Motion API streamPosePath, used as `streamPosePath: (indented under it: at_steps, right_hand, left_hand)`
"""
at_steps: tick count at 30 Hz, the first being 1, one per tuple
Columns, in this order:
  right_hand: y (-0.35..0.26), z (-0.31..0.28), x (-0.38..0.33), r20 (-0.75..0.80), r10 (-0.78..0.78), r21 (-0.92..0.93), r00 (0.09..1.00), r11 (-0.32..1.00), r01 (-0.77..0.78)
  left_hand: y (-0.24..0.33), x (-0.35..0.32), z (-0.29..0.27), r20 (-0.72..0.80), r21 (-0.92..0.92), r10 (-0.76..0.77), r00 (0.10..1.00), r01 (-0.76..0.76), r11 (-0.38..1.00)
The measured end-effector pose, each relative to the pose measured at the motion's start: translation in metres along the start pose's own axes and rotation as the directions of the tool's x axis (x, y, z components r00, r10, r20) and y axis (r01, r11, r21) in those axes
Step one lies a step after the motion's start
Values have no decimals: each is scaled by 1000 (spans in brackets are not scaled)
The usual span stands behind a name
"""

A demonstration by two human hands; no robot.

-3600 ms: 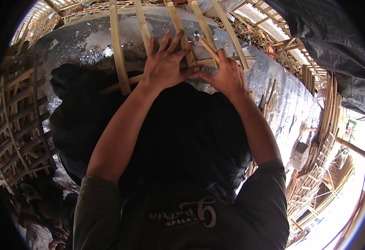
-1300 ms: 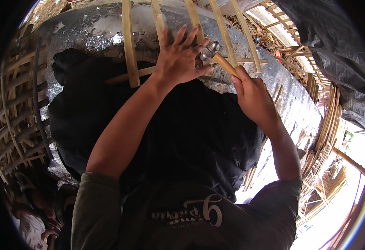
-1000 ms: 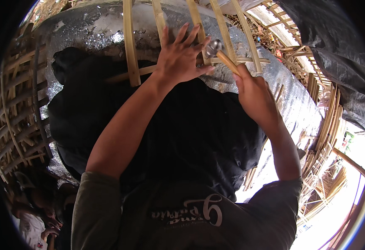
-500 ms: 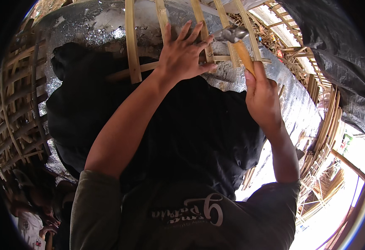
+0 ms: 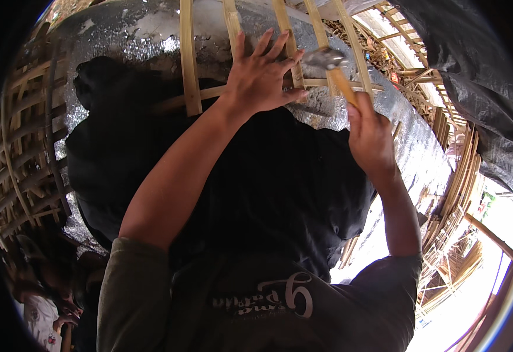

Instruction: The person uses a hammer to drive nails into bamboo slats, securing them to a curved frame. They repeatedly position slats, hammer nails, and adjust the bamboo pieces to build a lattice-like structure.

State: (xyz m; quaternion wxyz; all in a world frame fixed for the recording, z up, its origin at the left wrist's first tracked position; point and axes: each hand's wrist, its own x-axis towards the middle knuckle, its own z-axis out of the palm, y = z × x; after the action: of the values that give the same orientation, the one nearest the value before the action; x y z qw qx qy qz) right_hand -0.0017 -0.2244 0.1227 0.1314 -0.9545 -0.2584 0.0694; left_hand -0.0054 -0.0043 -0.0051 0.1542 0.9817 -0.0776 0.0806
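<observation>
Head view: the right hand (image 5: 371, 135) is wrapped around the wooden handle of a hammer (image 5: 340, 82); the fist conceals the handle's lower end. The hammer's metal head is motion-blurred, and its exact outline is hard to make out. It is positioned over the slats (image 5: 189, 64), just beside the index finger of the left hand (image 5: 256, 79); contact cannot be confirmed. The left hand is spread, back uppermost, fingers apart, with its palm and anything beneath it hidden. Whether its fingertips press on the wood cannot be determined.

The five slats are pale, straight-sided wooden strips, cut off at the upper edge. Their lower ends meet a narrow crosspiece (image 5: 211, 92), partly covered by the left hand. Black cloth (image 5: 256, 188), soft and folded, lies below; its lower boundary merges with the dark shirt (image 5: 209, 317). Beyond the slats is a crinkled, reflective silver sheet (image 5: 121, 32). A wooden lattice (image 5: 25, 135) stands at left. Another person (image 5: 42, 317), lower left, is dim and partly cropped.
</observation>
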Motion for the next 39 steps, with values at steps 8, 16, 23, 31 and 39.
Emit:
streamPosePath:
  at_steps: [8,16,23,31,39]
  right_hand:
    - [19,1,-2,-15,-27,9,1000,1000,27]
    - [30,15,-3,46,-48,37,998,998,46]
    - [20,10,-2,160,-2,-21,987,1000,6]
    - [9,8,-4,58,63,121,996,990,-70]
    - [9,22,-2,223,49,106,974,992,-74]
  left_hand:
    - [-3,-1,1,-5,-5,6,1000,-6,1000]
    - [-2,2,5,-36,0,15,999,-15,1000]
    - [-5,4,8,-27,-11,5,1000,-5,1000]
    - [-2,5,1,27,21,-1,1000,0,1000]
    - [1,2,-4,56,23,-15,998,14,1000]
